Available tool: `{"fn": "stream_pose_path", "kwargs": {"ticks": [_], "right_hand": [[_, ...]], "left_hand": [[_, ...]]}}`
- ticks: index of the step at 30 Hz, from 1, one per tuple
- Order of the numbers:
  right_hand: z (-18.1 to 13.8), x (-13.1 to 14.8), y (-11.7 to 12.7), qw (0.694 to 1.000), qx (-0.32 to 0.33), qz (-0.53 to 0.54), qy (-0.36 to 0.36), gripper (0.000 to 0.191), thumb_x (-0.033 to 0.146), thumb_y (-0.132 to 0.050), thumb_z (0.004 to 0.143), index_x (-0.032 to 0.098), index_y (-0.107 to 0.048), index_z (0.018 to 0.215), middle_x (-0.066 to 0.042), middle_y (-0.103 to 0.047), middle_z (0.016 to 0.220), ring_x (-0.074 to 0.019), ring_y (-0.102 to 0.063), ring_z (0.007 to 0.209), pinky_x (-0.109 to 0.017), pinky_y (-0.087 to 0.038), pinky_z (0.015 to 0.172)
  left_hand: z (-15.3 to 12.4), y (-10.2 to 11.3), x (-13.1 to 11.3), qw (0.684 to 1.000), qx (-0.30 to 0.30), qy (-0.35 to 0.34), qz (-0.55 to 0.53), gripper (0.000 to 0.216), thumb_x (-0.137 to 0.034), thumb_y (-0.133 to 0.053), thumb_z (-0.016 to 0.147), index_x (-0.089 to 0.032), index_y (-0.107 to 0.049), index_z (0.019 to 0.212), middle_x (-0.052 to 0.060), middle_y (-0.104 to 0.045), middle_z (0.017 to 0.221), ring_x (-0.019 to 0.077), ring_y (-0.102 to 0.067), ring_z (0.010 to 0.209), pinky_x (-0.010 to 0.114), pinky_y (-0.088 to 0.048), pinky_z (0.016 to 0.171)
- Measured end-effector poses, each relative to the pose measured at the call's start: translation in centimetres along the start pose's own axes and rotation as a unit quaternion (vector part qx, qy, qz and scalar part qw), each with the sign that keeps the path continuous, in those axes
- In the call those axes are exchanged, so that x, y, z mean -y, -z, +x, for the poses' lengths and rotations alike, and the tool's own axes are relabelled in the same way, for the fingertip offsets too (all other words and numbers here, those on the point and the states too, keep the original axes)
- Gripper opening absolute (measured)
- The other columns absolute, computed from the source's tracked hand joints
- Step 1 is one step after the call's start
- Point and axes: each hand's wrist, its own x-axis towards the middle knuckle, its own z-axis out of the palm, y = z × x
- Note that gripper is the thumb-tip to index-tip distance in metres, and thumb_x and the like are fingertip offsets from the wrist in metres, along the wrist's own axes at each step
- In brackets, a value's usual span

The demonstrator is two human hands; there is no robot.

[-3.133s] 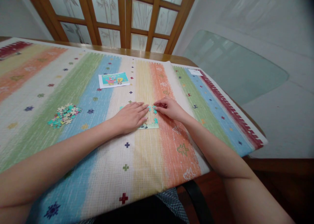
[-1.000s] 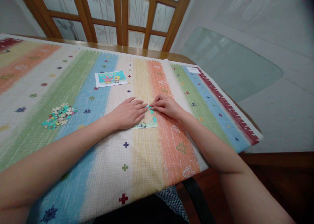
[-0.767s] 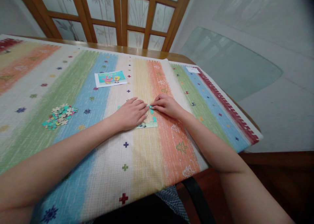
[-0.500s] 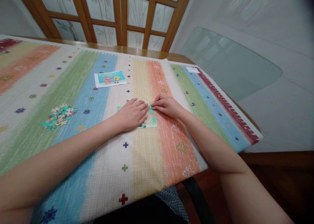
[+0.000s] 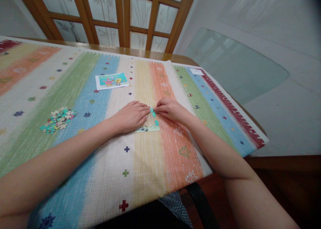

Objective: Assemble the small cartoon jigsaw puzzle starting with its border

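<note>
My left hand (image 5: pixel 131 117) lies palm down over the puzzle board (image 5: pixel 151 127), its fingers stretched out and covering most of it. The fingertips reach the board's right side, beside some turquoise puzzle pieces (image 5: pixel 156 122). There my right hand (image 5: pixel 170 109) has thumb and fingers pinched on a small turquoise puzzle piece (image 5: pixel 151 110), close by the left fingertips. Whether that piece is fully seated cannot be made out. The board's far left part is hidden under my left hand.
Loose puzzle pieces (image 5: pixel 60 119) lie in a pile on the left of the striped tablecloth (image 5: pixel 145 175). A cartoon picture card (image 5: pixel 111 81) lies beyond my hands. A white slip (image 5: pixel 197 72) rests near the far right edge. Wooden doors (image 5: pixel 122 18) stand behind the table.
My left hand has shifted slightly left and its fingers have straightened toward the right hand. The right hand stays pinched at the board's right side, almost unmoved.
</note>
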Motion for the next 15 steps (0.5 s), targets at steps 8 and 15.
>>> {"fn": "stream_pose_path", "kwargs": {"ticks": [8,15], "right_hand": [[0.3,2.2,1.4,0.994,0.064,-0.086,0.001,0.029,0.022,-0.052,0.1,0.022,-0.08,0.1,-0.012,-0.071,0.099,-0.0247,-0.059,0.091,-0.041,-0.047,0.085],[-0.3,3.2,2.1,0.995,0.061,-0.072,-0.013,0.03,0.021,-0.051,0.1,0.016,-0.078,0.11,-0.014,-0.071,0.107,-0.025,-0.063,0.095,-0.041,-0.05,0.089]], "left_hand": [[-0.1,-0.7,0.1,0.999,-0.009,-0.01,0.038,0.052,-0.037,-0.027,0.109,-0.015,-0.057,0.145,0.01,-0.06,0.148,0.0236,-0.053,0.136,0.042,-0.028,0.119],[0.1,-0.6,-0.5,0.997,-0.028,-0.013,0.076,0.047,-0.036,-0.031,0.109,-0.016,-0.062,0.137,0.009,-0.066,0.14,0.0257,-0.056,0.13,0.045,-0.03,0.117]]}}
